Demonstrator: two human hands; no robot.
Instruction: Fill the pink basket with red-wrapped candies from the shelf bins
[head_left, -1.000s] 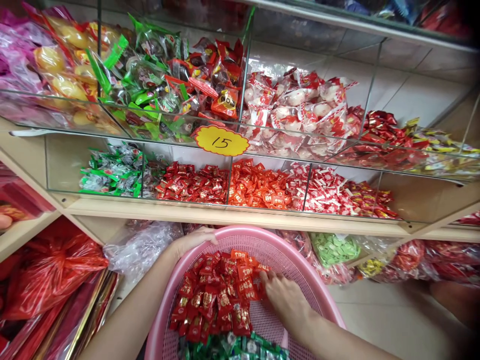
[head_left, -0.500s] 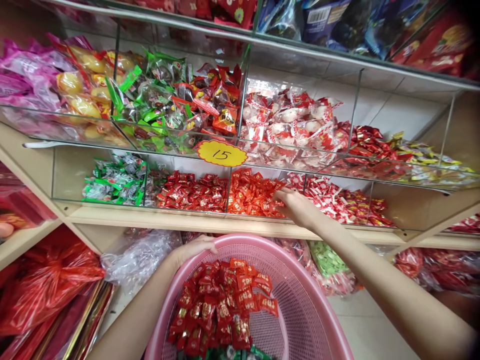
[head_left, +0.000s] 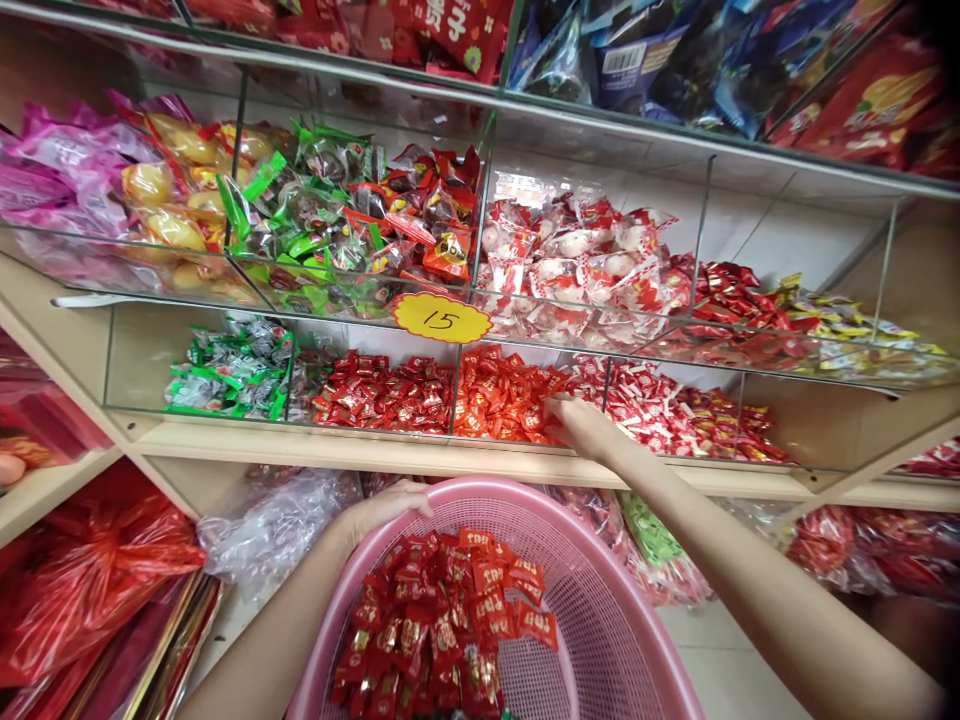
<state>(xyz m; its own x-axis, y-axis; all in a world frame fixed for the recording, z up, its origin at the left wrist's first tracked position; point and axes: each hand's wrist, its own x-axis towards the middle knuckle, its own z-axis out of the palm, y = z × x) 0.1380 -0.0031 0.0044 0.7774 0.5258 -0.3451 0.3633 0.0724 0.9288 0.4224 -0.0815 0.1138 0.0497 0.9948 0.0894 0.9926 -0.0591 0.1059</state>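
My left hand (head_left: 390, 507) grips the rim of a pink mesh plastic basket (head_left: 626, 560) at its far left side. Inside the basket lies a heap of dark red wrapped candies (head_left: 412, 630), with orange-red wrapped candies (head_left: 491, 575) towards its far side. A trace of green wrapper shows at the bottom edge. My right hand (head_left: 581, 425) reaches over the shelf front into the compartment of orange-red candies (head_left: 495, 390). Its fingers are curled down and together among the candies at the right side. The fingertips are partly hidden, so what they hold cannot be made out.
Clear dividers (head_left: 455, 395) split the low shelf; green (head_left: 236, 365), dark red (head_left: 382, 390) and red-white candies (head_left: 645, 400) fill neighbouring compartments. Just above runs another clear-fronted shelf with a yellow price tag (head_left: 442, 317). Plastic bags (head_left: 281, 525) lie beneath the wooden ledge (head_left: 300, 448).
My right hand has dipped slightly, its fingers drawn closer together among the orange-red candies. My left hand keeps its hold on the basket rim. The whole view has shifted a little.
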